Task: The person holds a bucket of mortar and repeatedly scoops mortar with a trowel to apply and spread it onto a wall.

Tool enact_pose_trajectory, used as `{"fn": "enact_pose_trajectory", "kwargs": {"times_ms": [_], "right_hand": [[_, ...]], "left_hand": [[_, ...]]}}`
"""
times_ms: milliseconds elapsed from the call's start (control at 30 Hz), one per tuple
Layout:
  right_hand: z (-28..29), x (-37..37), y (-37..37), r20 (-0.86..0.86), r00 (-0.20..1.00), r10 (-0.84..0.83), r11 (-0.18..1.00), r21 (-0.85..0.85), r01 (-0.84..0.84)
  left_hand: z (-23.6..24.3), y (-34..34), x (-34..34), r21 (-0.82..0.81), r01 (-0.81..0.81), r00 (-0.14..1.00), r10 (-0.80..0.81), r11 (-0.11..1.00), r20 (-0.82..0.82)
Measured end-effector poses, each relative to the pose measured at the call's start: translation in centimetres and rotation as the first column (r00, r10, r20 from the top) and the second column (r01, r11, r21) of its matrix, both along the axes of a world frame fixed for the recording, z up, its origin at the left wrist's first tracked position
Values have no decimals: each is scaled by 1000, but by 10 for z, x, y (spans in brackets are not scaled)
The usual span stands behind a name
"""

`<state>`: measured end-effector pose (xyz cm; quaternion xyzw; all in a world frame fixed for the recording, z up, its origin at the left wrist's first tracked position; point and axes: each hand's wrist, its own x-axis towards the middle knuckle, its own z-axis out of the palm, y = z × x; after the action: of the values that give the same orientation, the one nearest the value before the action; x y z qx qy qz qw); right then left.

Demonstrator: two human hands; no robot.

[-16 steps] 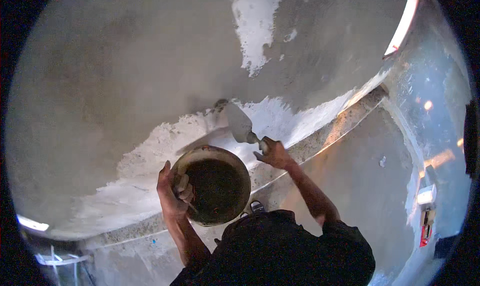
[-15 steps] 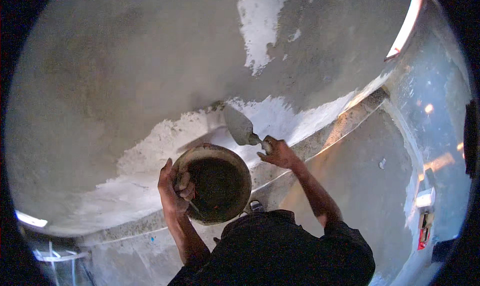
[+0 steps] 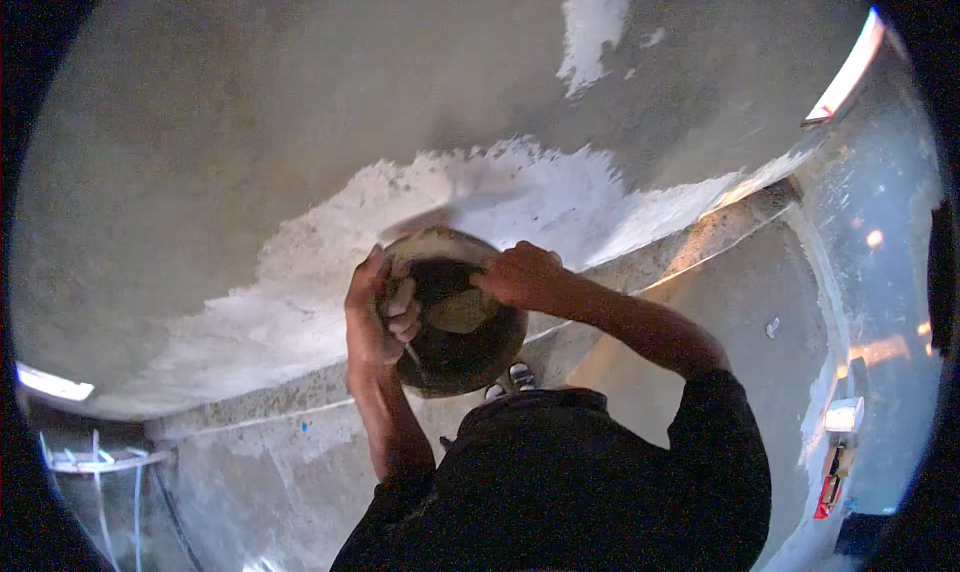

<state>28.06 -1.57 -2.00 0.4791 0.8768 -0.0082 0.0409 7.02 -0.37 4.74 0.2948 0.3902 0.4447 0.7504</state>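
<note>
Fingers of left hand [image 3: 372, 317] curled round pan [image 3: 455, 357] rim; right hand [image 3: 520, 275] closed on trowel [image 3: 455, 310] inside pan.

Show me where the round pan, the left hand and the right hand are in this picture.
round pan [image 3: 470, 357]: head view, on its dark lower inside wall.
left hand [image 3: 372, 317]: head view, on the back of the hand gripping the pan's left rim.
right hand [image 3: 520, 275]: head view, on the knuckles above the pan.
</note>
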Motion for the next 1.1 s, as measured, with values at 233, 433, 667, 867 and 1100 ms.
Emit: {"fn": "enact_pose_trajectory", "kwargs": {"times_ms": [233,433,667,867,1100], "right_hand": [[-25,-53,14,-672,561,484,838,541,-74],[-70,-75,15,143,977,159,986,32,-165],[-66,-96,18,163,957,241,964,-152,-217],[-68,-100,15,26,942,335,926,-190,-325],[-68,-59,30,-372,927,-33,632,-727,-270]], "left_hand": [[0,-3,-21,-50,116,991,-112,992,69],[0,-6,-35,13,177,981,-177,984,74],[-7,-5,-41,-7,184,982,-184,983,52],[-5,-4,-38,11,136,989,-135,991,-62],[-7,-3,-30,17,140,986,-138,990,-97]]}}
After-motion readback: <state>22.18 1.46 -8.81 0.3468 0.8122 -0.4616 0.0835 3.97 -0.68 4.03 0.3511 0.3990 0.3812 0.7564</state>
